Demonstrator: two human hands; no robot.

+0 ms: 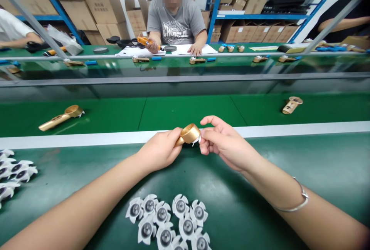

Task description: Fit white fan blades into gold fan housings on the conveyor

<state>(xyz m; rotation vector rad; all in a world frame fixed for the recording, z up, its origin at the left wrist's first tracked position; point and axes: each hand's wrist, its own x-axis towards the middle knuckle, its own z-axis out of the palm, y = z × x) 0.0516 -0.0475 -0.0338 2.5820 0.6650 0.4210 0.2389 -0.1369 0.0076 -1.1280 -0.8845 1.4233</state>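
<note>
Ten or so white finned wheels (162, 214), loose, hubs up, on the green table (248, 223) at 6 o'clock of our view; presumably grouped there for easy reach. A second cluster of wheels (22, 173), between 8 and 9 o'clock, partly out of frame.

One gold piece (190, 134), in our hands just below the dial's centre. Left hand (162, 148): wrapped round its handle, which seems to steady the ring end. Right hand (227, 142): loosely curled, fingertips at a white part (196, 140) beside the ring; whether they pinch it or merely touch, we cannot tell.

One white rail (289, 129), bordering a green strip (185, 107). On the strip, a long-handled gold item (62, 117) at 9 o'clock and a short gold item (291, 105) at 3, well apart.

One co-worker (179, 22), opposite at 12 o'clock, holding an orange tool (143, 41).
</note>
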